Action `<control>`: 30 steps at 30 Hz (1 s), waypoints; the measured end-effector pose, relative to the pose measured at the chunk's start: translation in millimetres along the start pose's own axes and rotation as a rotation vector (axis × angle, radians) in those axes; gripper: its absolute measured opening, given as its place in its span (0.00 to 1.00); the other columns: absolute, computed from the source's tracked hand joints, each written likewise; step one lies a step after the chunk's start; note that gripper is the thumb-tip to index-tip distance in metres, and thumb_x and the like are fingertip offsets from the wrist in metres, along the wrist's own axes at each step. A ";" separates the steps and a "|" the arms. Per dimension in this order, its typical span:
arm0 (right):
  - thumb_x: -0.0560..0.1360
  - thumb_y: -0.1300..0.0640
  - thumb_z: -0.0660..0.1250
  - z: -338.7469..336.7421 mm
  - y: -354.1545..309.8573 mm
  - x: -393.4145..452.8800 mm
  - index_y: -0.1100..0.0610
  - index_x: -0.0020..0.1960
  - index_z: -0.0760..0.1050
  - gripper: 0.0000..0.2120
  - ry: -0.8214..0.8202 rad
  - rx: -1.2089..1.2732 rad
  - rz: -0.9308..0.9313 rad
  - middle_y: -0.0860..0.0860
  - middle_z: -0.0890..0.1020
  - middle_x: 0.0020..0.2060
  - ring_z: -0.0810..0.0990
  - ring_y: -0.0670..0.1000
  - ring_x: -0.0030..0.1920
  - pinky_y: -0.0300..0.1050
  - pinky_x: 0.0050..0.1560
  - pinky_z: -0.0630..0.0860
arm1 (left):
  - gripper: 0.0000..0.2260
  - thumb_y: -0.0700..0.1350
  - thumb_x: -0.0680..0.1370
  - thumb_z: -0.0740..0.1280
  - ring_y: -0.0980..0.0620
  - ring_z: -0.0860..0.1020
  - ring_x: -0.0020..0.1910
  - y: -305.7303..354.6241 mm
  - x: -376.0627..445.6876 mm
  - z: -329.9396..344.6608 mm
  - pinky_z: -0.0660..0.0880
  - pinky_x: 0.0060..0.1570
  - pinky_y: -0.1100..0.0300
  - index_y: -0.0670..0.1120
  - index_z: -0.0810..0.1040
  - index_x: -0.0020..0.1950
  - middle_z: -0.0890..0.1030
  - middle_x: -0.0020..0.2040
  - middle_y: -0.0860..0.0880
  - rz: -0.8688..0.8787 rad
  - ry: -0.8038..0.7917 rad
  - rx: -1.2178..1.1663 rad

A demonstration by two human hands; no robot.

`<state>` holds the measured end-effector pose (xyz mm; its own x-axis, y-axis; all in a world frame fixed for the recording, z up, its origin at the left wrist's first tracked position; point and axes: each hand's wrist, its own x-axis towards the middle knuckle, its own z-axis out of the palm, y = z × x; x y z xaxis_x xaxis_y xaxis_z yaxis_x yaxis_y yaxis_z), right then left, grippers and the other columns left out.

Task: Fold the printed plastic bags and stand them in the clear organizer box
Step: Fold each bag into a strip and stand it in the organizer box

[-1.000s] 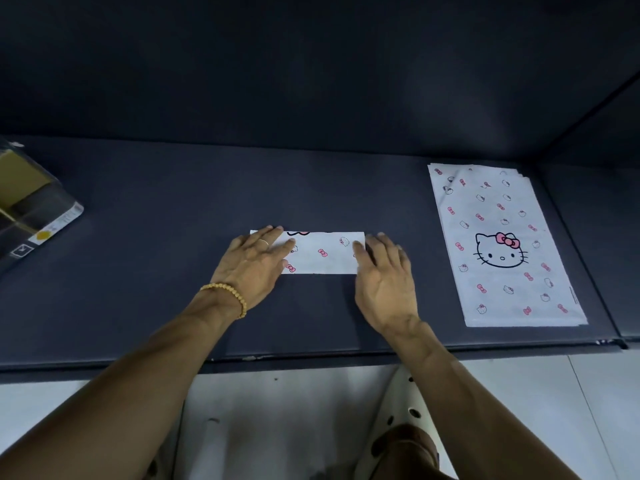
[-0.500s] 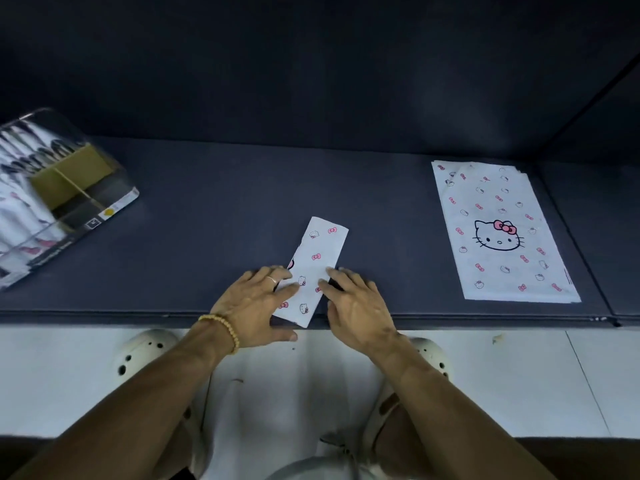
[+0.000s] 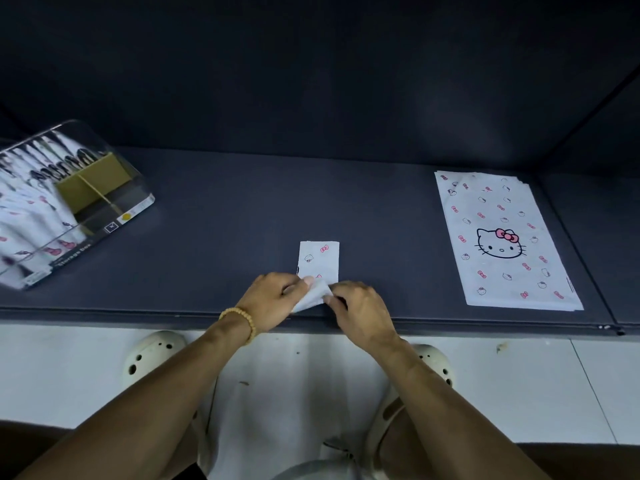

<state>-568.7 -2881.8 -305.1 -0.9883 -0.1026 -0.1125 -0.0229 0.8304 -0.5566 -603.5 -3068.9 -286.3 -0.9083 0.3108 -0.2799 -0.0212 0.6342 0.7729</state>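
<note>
- Now folded bag strip lies lengthwise near table's front edge; left hand and right hand pinch its lifted near end.
- Bare dark surface either side.
- Flat bag stack right; clear organizer box far left.

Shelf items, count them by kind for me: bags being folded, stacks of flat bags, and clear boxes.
Bag being folded: 1
Stack of flat bags: 1, sheet count unclear
Clear box: 1
Total: 3
</note>
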 end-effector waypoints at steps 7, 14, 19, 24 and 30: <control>0.79 0.54 0.65 -15.8 3.2 21.3 0.63 0.39 0.71 0.15 -0.002 0.376 0.310 0.61 0.78 0.36 0.81 0.63 0.40 0.51 0.40 0.76 | 0.04 0.45 0.76 0.69 0.53 0.81 0.42 -3.5 14.1 4.2 0.78 0.45 0.58 0.48 0.83 0.44 0.84 0.40 0.54 -0.060 0.006 -0.024; 0.79 0.54 0.66 -9.2 0.5 46.1 0.53 0.38 0.71 0.11 -0.047 0.314 0.416 0.56 0.82 0.40 0.83 0.59 0.42 0.51 0.46 0.80 | 0.14 0.48 0.74 0.71 0.50 0.76 0.35 -5.8 32.2 12.3 0.78 0.47 0.49 0.37 0.78 0.37 0.81 0.35 0.41 -0.186 0.171 0.047; 0.80 0.52 0.64 -5.8 -1.2 55.9 0.57 0.49 0.77 0.08 -0.039 0.234 0.436 0.56 0.83 0.43 0.83 0.61 0.43 0.53 0.48 0.80 | 0.10 0.52 0.68 0.74 0.50 0.80 0.42 -3.3 36.2 11.8 0.76 0.41 0.58 0.52 0.76 0.32 0.82 0.37 0.54 -0.256 0.148 0.245; 0.82 0.50 0.58 -3.2 -4.4 61.9 0.56 0.51 0.76 0.12 -0.047 0.085 0.388 0.56 0.83 0.44 0.83 0.61 0.41 0.52 0.47 0.81 | 0.17 0.58 0.68 0.72 0.48 0.75 0.36 -8.8 28.9 16.4 0.67 0.34 0.59 0.50 0.67 0.40 0.73 0.34 0.54 -0.023 0.303 0.571; 0.82 0.49 0.59 0.0 -6.7 67.5 0.55 0.54 0.76 0.12 -0.029 -0.069 0.312 0.56 0.82 0.47 0.80 0.59 0.48 0.47 0.42 0.74 | 0.13 0.51 0.71 0.75 0.43 0.78 0.44 -16.6 26.6 13.8 0.74 0.40 0.54 0.46 0.83 0.51 0.81 0.42 0.46 0.215 0.297 0.697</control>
<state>-635.3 -2894.3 -308.9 -0.9447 0.1478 -0.2929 0.2692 0.8594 -0.4347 -621.6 -3061.4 -314.4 -0.9385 0.3370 0.0746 0.3450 0.9099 0.2301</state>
